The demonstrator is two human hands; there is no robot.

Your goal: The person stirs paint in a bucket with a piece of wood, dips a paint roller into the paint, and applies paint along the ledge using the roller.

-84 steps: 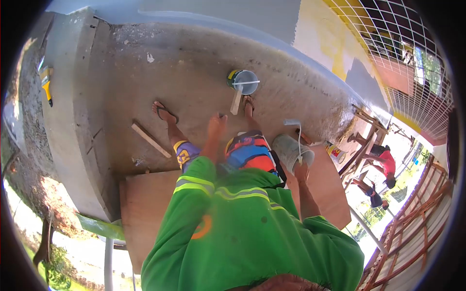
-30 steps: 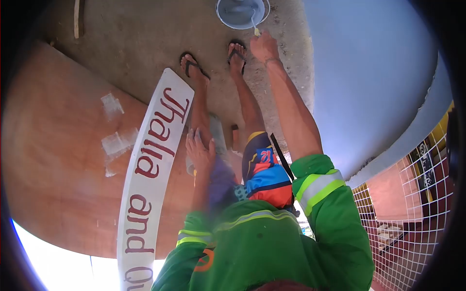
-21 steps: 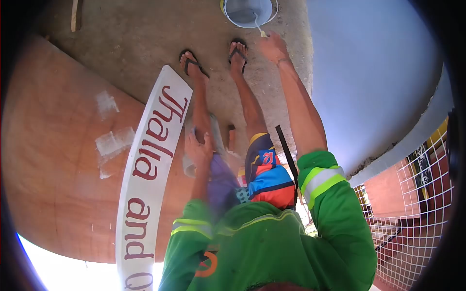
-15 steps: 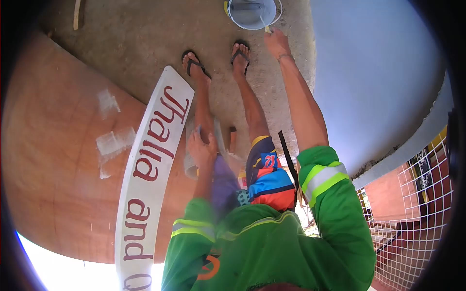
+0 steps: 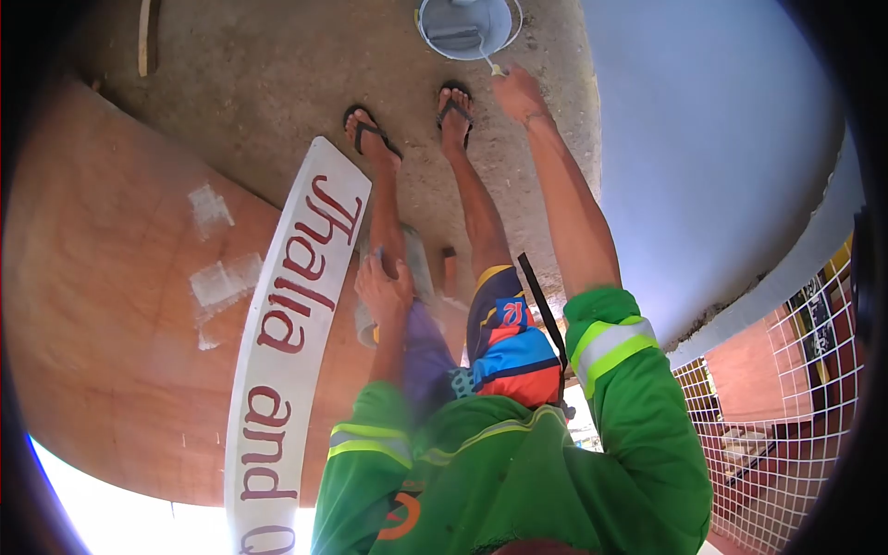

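My right hand (image 5: pixel 520 92) is closed around the handle of a paint roller (image 5: pixel 487 57), its thin frame reaching into a white bucket (image 5: pixel 423 37) on the ground. Inside the bucket is greyish-white paint; the roller's head is hard to make out. My left hand (image 5: pixel 384 287) rests beside my left knee with curled fingers. A small grey thing shows at its fingertips, too little of it to name. Left of that hand, a long white board (image 5: pixel 301 268) with dark red lettering leans against a brown curved panel (image 5: pixel 120 305).
A smooth grey-blue surface (image 5: pixel 694 166) rises on the right, with a white wire grid (image 5: pixel 768 435) below it. On the ground lie a wooden strip (image 5: pixel 148 37) and, between my legs, a brick-coloured piece (image 5: pixel 450 270). White patches (image 5: pixel 222 282) mark the brown panel.
My right hand and the roller handle have shifted slightly left and down in view, and more of the roller's frame shows. The bucket appears a little further left. My left hand stays by the knee.
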